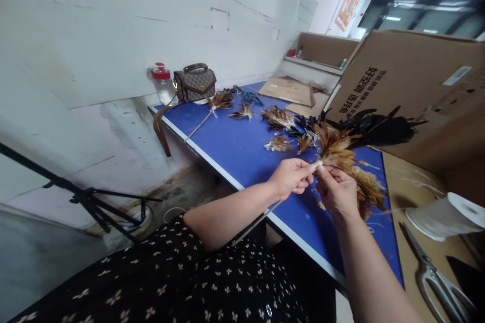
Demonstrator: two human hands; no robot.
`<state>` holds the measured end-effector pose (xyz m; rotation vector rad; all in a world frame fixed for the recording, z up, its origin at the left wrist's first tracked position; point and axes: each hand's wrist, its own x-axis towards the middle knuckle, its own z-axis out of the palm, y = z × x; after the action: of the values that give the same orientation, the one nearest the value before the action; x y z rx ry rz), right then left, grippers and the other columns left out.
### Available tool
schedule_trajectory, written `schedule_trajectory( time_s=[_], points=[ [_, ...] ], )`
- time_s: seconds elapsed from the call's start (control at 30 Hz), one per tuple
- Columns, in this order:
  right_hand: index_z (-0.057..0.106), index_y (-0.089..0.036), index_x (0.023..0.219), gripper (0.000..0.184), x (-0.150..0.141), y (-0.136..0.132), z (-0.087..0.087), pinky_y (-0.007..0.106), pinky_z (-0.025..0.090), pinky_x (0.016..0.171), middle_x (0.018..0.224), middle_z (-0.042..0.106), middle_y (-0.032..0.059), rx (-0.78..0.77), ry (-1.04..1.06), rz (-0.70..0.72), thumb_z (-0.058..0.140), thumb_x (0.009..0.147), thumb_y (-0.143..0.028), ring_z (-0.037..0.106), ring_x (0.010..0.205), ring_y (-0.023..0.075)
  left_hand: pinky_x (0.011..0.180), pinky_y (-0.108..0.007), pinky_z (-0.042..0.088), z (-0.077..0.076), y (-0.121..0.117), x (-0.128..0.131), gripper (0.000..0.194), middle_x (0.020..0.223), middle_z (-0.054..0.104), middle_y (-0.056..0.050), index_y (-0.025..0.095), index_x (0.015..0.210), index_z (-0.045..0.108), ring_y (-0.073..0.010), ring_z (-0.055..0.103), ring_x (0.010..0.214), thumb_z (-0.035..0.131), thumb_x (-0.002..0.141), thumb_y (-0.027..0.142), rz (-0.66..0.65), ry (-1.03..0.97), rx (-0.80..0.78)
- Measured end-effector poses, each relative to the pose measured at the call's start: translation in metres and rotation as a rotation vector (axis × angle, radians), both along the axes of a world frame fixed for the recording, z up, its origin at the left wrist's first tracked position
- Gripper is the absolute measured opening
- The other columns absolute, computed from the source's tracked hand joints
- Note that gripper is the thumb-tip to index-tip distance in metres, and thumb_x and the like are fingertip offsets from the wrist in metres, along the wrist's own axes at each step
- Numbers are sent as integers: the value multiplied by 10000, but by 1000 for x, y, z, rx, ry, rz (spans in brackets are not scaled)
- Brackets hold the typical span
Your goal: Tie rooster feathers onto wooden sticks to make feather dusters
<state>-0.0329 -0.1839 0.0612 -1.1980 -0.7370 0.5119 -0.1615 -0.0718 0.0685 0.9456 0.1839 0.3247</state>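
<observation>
1. Far left, I see a clear jar [165, 88] under a red lid, contents too unclear to name, beside a closed patterned handbag [195, 85]. At right stands a large cardboard box [413, 75], its printing turned sideways.

2. Between my two hands, above the table's near right part, is a feather bundle [335, 147]: tawny brown plumes, white binding [319, 163] at the base, long black plumes [379, 127] reaching right. A thin stick [261, 220] slants down to the near left.

3. My left hand [291, 179] pinches the bound base between thumb and fingers; my right hand [337, 189] pinches right beside it, its fingers curled.

4. Smaller feather clusters [278, 117] dot the blue table [223, 136], edged in white. Silver scissors [430, 267] and a white spool [447, 216] sit near right on brown board [411, 181].

5. A black tripod [81, 197] stands left, before a marked pale wall [113, 25].
</observation>
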Motion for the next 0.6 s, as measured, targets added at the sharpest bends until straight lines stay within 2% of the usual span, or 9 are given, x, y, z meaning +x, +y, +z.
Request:
schedule_trajectory(
  time_s=[0.1, 0.17, 0.23, 0.3, 0.37, 0.43, 0.47, 0.53, 0.6],
  points=[
    [827, -157, 892, 526, 1, 3, -2, 225, 226, 384, 531, 478, -77, 1, 27, -39, 1102, 693, -558, 295, 421, 56, 487, -199, 319, -14, -9, 9, 327, 771, 650, 35, 201, 1006, 605, -58, 436, 495, 831, 985, 437, 237, -14, 187],
    [831, -153, 909, 528, 2, 4, -4, 220, 228, 381, 528, 478, -81, -3, 41, -58, 1107, 688, -545, 302, 422, 56, 599, -234, 453, -20, -12, 13, 252, 800, 676, 27, 211, 1077, 621, -105, 577, 604, 796, 1006, 379, 377, -20, 418],
    [833, -148, 914, 529, 3, 5, -6, 217, 236, 381, 530, 484, -80, -9, 51, -71, 1112, 683, -535, 314, 424, 57, 772, -284, 548, -22, -12, 12, 176, 875, 719, -13, 212, 1152, 643, -167, 704, 804, 738, 1031, 298, 486, -17, 676],
    [834, -144, 918, 526, 3, 7, -7, 218, 236, 383, 528, 472, -84, -12, 55, -75, 1111, 689, -528, 315, 425, 57, 931, -338, 576, -21, -10, 9, 156, 1021, 765, -70, 213, 1203, 651, -223, 750, 999, 667, 1048, 229, 531, -11, 874],
    [833, -144, 919, 512, 3, 8, -9, 219, 228, 388, 526, 450, -92, -11, 54, -75, 1104, 709, -524, 302, 427, 54, 1021, -375, 567, -17, -8, 7, 131, 1129, 773, -108, 210, 1174, 652, -247, 745, 1088, 621, 1049, 184, 527, -17, 969],
    [829, -149, 917, 499, 4, 9, -9, 220, 222, 397, 543, 457, -90, -4, 47, -75, 1104, 713, -512, 296, 442, 52, 987, -368, 563, -15, -6, 8, 74, 1076, 758, -96, 206, 1102, 648, -226, 729, 1016, 615, 1045, 173, 507, -34, 952],
    [827, -152, 913, 495, 5, 9, -9, 220, 225, 405, 557, 466, -85, -2, 42, -70, 1107, 709, -505, 299, 454, 52, 910, -344, 562, -14, -5, 9, 32, 994, 736, -72, 204, 1059, 643, -197, 707, 916, 621, 1046, 185, 479, -38, 895],
    [824, -158, 902, 491, 8, 8, -7, 221, 233, 423, 577, 461, -81, -5, 32, -43, 1110, 701, -502, 304, 480, 56, 695, -277, 496, -12, -4, 12, 83, 825, 648, -3, 209, 994, 611, -129, 586, 679, 648, 1052, 255, 366, -34, 670],
    [812, -164, 864, 493, 12, 5, -5, 224, 240, 439, 580, 413, -85, -22, 28, 7, 1107, 698, -523, 300, 498, 62, 538, -220, 352, -9, -3, 12, 215, 741, 566, 51, 221, 967, 567, -75, 424, 531, 719, 1030, 360, 186, -30, 364]
  ],
)
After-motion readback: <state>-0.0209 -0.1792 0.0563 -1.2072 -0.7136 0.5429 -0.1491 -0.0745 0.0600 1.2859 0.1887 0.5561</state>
